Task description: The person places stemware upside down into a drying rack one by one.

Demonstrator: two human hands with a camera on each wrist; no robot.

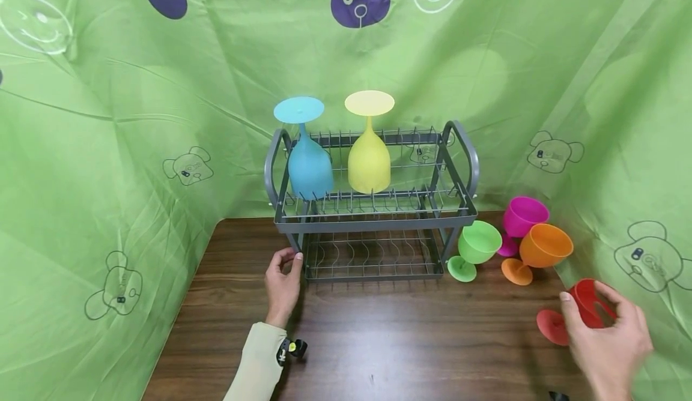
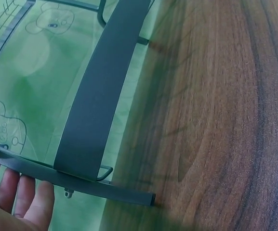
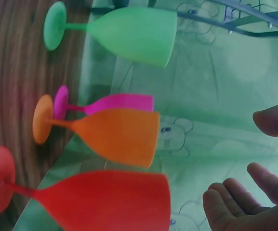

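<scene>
Wood tabletop [image 1: 405, 329], green cloth [image 1: 124, 149] walls. Left hand [image 1: 283, 284] is pinching the rack [image 1: 378, 227], back edge; right hand [image 1: 611, 332] spread near red goblet [image 1: 586, 299], right edge, orange goblet [image 1: 546, 246] behind.

left hand [image 1: 283, 284] bare | long sleeve [image 1: 257, 359] above it, pale cream, lightly creased | black wrist strap [image 1: 282, 353], chunky black device [image 1: 300, 348], yellow-green patch [image 1: 292, 347] | right hand [image 1: 611, 335] bare too, small black piece [image 1: 558, 396] peeking out nearby

The left grip [image 2: 19, 214] holds a dark gray rack [image 2: 98, 106] on a wooden tabletop [image 2: 220, 115].
</scene>
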